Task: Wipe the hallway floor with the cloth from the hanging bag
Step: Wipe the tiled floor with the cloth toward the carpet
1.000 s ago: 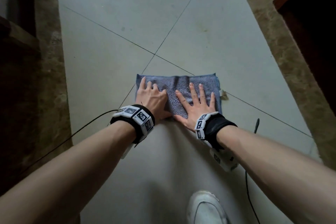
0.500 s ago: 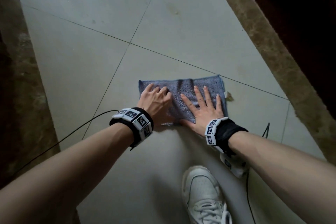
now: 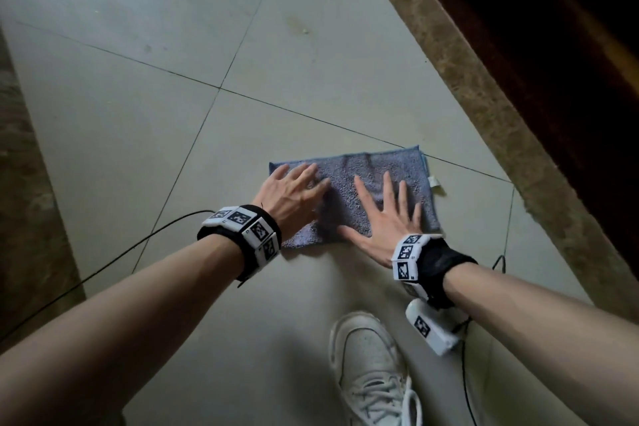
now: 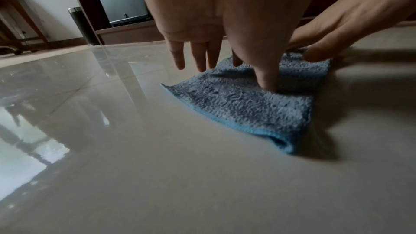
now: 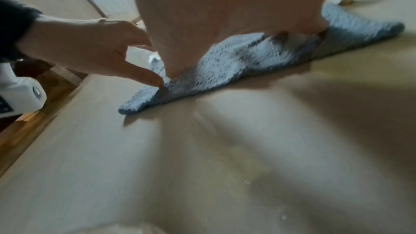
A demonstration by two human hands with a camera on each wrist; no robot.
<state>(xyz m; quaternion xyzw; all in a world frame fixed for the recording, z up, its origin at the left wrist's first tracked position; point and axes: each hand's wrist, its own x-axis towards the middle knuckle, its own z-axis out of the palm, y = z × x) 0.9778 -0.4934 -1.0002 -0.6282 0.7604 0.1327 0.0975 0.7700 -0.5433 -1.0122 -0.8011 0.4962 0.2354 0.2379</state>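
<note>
A folded blue-grey terry cloth (image 3: 349,190) lies flat on the pale tiled hallway floor (image 3: 173,135). My left hand (image 3: 294,188) rests on the cloth's left part with straight fingers. My right hand (image 3: 387,214) lies flat with spread fingers on its right part. In the left wrist view the left hand (image 4: 216,56) has its thumb pressed into the cloth (image 4: 243,102) and its fingertips over the far edge. The right wrist view shows the right hand (image 5: 225,24) pressing the cloth (image 5: 236,61), with the left hand's thumb touching the cloth's near corner.
A brown marble border (image 3: 491,93) and dark wooden step run along the right, another border (image 3: 24,183) along the left. My white shoe (image 3: 373,373) stands just behind the hands. Black cables (image 3: 114,259) trail from both wrists. A small tag (image 3: 435,183) juts from the cloth's right edge.
Both hands have dragged the cloth backwards across the tile seam towards my shoe. The left hand's fingers have straightened from a curled pose.
</note>
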